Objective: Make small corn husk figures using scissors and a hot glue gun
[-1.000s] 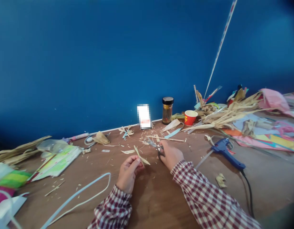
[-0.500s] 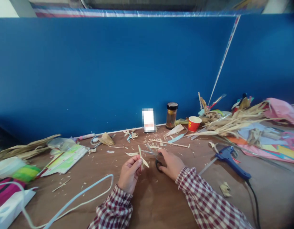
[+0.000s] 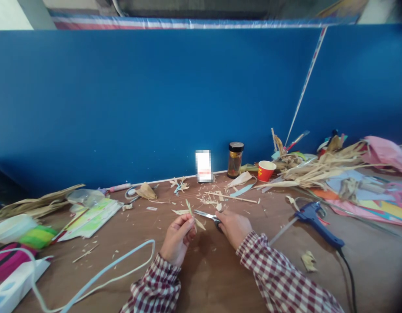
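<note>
Thumb and fingers of my left hand (image 3: pixel 177 237) pinch a pale strip of dried corn husk (image 3: pixel 199 224), with one end pointing up and another slanting down to the right. My right hand (image 3: pixel 233 226) grips a pair of scissors (image 3: pixel 205 214) by its dark handles. The blades point left towards the husk, close to its upper part; whether they touch it I cannot tell. Behind my left hand another pale husk piece (image 3: pixel 181 212) lies on the table. Thin husk trimmings (image 3: pixel 207 201) are scattered beyond the scissors.
A blue glue gun (image 3: pixel 321 224) with a black cord lies at the right. Husk strips (image 3: pixel 318 169) and coloured paper pile up behind it. A red paper cup (image 3: pixel 266 172) and a lidded jar (image 3: pixel 235 161) stand near the blue partition (image 3: pixel 155 95). A white cable (image 3: pixel 116 261) loops at the left front.
The scissors have turned, and their blades now lie closer together, pointing left at the husk. The husk strip has tilted slightly in my left hand.
</note>
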Available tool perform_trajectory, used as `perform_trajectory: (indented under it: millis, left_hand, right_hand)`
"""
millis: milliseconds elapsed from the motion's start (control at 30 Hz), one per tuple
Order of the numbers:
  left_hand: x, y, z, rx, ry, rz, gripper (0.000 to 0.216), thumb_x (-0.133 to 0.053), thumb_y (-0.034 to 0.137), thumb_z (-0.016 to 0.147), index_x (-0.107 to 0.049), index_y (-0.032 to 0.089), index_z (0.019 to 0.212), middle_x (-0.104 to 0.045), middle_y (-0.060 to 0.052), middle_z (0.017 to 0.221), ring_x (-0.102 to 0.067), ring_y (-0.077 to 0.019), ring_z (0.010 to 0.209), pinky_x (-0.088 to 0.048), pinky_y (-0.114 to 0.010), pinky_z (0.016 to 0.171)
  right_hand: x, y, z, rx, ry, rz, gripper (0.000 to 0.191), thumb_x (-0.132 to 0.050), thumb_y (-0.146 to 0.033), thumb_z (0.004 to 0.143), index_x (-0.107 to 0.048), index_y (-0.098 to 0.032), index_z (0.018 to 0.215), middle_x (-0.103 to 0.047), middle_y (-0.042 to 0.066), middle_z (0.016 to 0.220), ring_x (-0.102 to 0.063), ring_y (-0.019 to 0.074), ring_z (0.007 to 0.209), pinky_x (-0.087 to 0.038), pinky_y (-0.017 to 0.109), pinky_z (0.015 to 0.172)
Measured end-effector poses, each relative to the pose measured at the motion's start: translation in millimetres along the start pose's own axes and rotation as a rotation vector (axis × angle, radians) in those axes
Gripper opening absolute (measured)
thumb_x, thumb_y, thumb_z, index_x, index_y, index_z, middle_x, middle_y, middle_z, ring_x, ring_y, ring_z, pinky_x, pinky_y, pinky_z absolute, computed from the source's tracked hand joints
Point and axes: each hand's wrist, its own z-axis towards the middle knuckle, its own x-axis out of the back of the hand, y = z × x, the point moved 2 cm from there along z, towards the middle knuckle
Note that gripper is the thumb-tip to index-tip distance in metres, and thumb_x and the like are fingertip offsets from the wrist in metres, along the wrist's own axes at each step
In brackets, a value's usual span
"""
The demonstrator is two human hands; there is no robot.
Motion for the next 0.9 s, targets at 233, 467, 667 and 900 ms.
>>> perform_trajectory:
  millis: [233, 467, 667, 900]
  left_hand:
    - [-2, -2, -1, -0.024, -0.013, 0.002, 0.018, -0.071, 0.021, 0.061, -0.06, 0.013, 0.073, -0.052, 0.004, 0.058, -0.048, -0.0036, 0.047, -0.039, -0.014, 0.046]
    - [-6, -5, -1, -0.053, -0.023, 0.008, 0.015, -0.071, 0.02, 0.061, -0.061, 0.012, 0.069, -0.054, 0.003, 0.058, -0.047, -0.004, 0.049, -0.038, -0.014, 0.047]
    - [-6, -6, -1, -0.045, -0.031, 0.011, 0.015, -0.07, 0.021, 0.062, -0.061, 0.013, 0.071, -0.052, 0.004, 0.057, -0.046, -0.0035, 0.048, -0.037, -0.014, 0.047]
    - [-8, -7, -4, -0.003, -0.09, 0.079, 0.016, -0.068, 0.025, 0.064, -0.062, 0.012, 0.073, -0.053, 0.002, 0.057, -0.045, -0.0047, 0.048, -0.037, -0.017, 0.049]
  right_hand:
    - [-11, 3, -3, 0.052, 0.085, 0.084, 0.031, -0.05, -0.024, 0.077, -0.053, -0.027, 0.108, -0.059, 0.002, 0.095, -0.055, 0.0178, 0.086, -0.039, 0.025, 0.067]
    - [-16, 3, -2, 0.092, 0.099, 0.088, 0.036, -0.053, -0.031, 0.075, -0.051, -0.025, 0.11, -0.058, 0.005, 0.097, -0.053, 0.0203, 0.089, -0.037, 0.029, 0.072]
    - [-11, -1, -5, 0.112, 0.164, 0.014, 0.038, -0.055, -0.04, 0.072, -0.054, -0.02, 0.104, -0.059, 0.008, 0.089, -0.05, 0.0247, 0.088, -0.036, 0.036, 0.073]
    - [-9, -2, -2, 0.153, 0.3, 0.35, 0.026, -0.047, -0.038, 0.08, -0.063, -0.021, 0.088, -0.057, 0.007, 0.091, -0.05, 0.0194, 0.087, -0.039, 0.033, 0.077]
